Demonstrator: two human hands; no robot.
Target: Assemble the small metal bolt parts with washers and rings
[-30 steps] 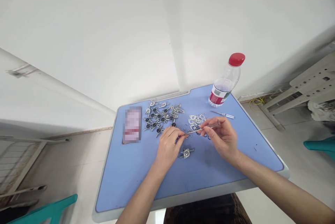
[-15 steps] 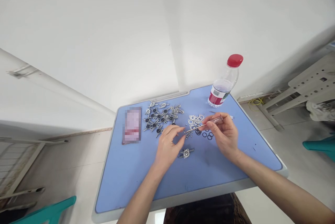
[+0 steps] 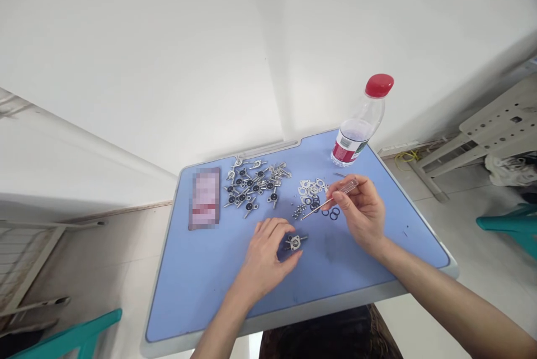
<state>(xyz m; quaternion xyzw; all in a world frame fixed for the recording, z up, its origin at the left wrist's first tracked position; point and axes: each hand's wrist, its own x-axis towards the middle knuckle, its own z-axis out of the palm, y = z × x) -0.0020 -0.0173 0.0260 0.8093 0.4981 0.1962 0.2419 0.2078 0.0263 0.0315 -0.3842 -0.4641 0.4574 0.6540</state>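
My left hand [image 3: 271,253] curves around a small metal valve-like part [image 3: 295,242], thumb and fingertips apart on either side of it. Whether the fingers touch it I cannot tell. In my right hand [image 3: 358,208] is a slim screwdriver [image 3: 321,205] with a clear handle, its shaft pointing down and left. Its tip is just beside a small pile of screws [image 3: 298,212]; whether anything sits on the tip is too small to tell. Black rubber rings [image 3: 334,213] and flat metal plates [image 3: 308,187] lie beyond the shaft, partly behind the right hand.
Several metal parts with black round discs [image 3: 249,183] cover the back left of the blue table [image 3: 201,286]. A blurred-out phone-like rectangle [image 3: 204,199] lies left of them. A red-capped plastic bottle [image 3: 356,130] stands at the back right. Teal stools [image 3: 84,336] flank the table.
My left hand has moved from beside the screws down to the single metal part, and its fingers have spread. The screwdriver stays in my right hand, its tip slightly lower. The view has shifted slightly.
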